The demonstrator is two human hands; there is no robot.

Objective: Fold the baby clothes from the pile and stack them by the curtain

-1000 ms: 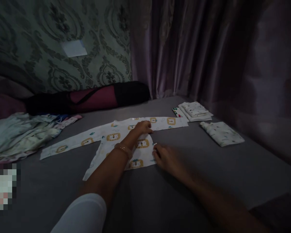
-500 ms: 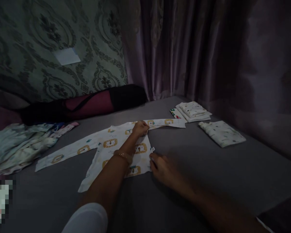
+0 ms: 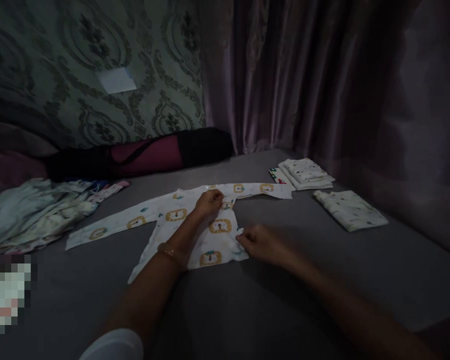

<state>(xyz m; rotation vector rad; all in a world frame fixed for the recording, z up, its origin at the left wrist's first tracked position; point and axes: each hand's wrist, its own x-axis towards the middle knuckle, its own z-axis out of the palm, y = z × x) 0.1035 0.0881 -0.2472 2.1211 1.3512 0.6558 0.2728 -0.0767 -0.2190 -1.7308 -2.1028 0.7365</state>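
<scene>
A small white long-sleeved baby shirt with yellow lion prints lies flat on the grey bed surface, both sleeves spread out sideways. My left hand rests on the shirt near the collar, fingers curled down on the cloth. A thin bangle circles that wrist. My right hand sits at the shirt's right side edge, fingers pinched on the fabric there.
A stack of folded white clothes and a single folded piece lie at the right. A heap of unfolded clothes sits at the left. A dark red and black bolster lies against the patterned wall; curtains hang behind.
My left hand has slid slightly left and back from the right shoulder toward the collar. My right hand has stayed at the shirt's right side edge. The view shifted a little.
</scene>
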